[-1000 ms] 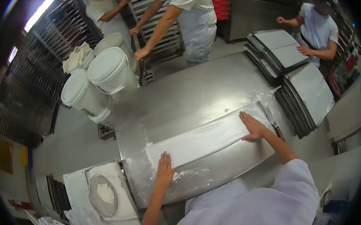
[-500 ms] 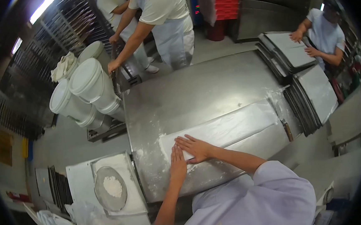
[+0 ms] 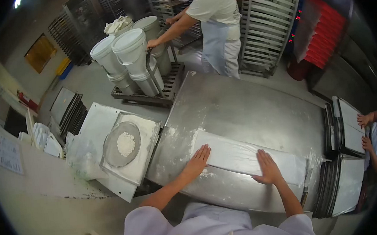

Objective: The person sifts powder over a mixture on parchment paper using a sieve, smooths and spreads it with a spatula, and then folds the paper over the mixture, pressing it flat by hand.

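Observation:
A long white sheet (image 3: 239, 154), which looks like dough under a wrinkled thin cover, lies flat on the floured steel table (image 3: 244, 100). My left hand (image 3: 198, 160) rests flat at the sheet's near left corner, fingers stretched out. Over its near edge, further right, my right hand (image 3: 268, 168) lies with fingers straight and thumb apart. Neither hand grips anything. White flour is scattered around the left end of the sheet.
Left of the table, a round sieve (image 3: 122, 144) with white powder sits in a floured tray (image 3: 149, 151). Lidded white buckets (image 3: 130, 47) stand on a cart beyond. Stacked trays (image 3: 349, 172) occupy the right end, near a co-worker's hands (image 3: 365, 131). Another person (image 3: 221, 28) holds the cart.
My hands have parted: they were together at the sheet's left end, and the right hand has slid right along it. My view has turned left. The bucket cart and a tall rack show more fully.

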Demonstrator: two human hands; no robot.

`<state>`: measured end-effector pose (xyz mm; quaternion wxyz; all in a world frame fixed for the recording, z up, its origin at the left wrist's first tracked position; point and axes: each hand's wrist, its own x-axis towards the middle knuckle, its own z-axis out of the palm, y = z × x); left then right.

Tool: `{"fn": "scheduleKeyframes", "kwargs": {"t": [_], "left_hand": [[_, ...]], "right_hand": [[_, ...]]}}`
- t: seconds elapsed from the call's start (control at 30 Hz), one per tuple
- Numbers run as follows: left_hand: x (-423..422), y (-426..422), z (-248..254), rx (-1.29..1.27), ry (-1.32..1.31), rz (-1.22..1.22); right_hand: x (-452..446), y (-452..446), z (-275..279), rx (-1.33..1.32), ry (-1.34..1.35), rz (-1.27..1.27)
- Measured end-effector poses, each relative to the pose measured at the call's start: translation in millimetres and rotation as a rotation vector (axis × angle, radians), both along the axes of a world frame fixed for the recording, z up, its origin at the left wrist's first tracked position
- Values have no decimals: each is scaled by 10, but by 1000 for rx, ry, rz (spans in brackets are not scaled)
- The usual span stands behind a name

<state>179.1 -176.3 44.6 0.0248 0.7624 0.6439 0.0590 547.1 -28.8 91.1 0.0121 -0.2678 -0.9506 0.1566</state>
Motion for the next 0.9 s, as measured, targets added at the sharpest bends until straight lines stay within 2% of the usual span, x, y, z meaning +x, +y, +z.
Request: {"fn": "scheduleKeyframes", "kwargs": {"t": [0.13, 0.2, 0.33, 0.4, 0.43, 0.5, 0.53, 0.63, 0.7, 0.83, 0.9], "left_hand": [[-4, 19, -26, -37, 61, -3], [1, 11, 2, -64, -56, -8], [-49, 91, -55, -67, -49, -40], [59, 72, -19, -154, 182, 35], [191, 125, 125, -150, 184, 32], [697, 239, 524, -212, -161, 46], [1025, 314, 581, -200, -253, -55], [2073, 672, 284, -79, -447, -370], [2505, 845, 354, -67, -328, -440], [2370, 904, 69, -65, -337, -410], [2083, 800, -66, 53, -218, -430]], "right_hand": [[528, 20, 41, -20, 21, -83], [731, 5, 53, -17, 33, -106], [1148, 58, -34, -8, 65, -180], [1371, 30, -56, -40, 57, -211], [1410, 38, -74, -47, 83, -227], [1473, -16, -99, -65, 110, -236], [1465, -12, -101, -65, 113, -246], [1455, 22, -128, -65, 114, -249], [1461, 21, -163, -65, 100, -242], [1461, 28, -186, -92, 111, -254], [1436, 14, -165, -105, 104, -263]]}}
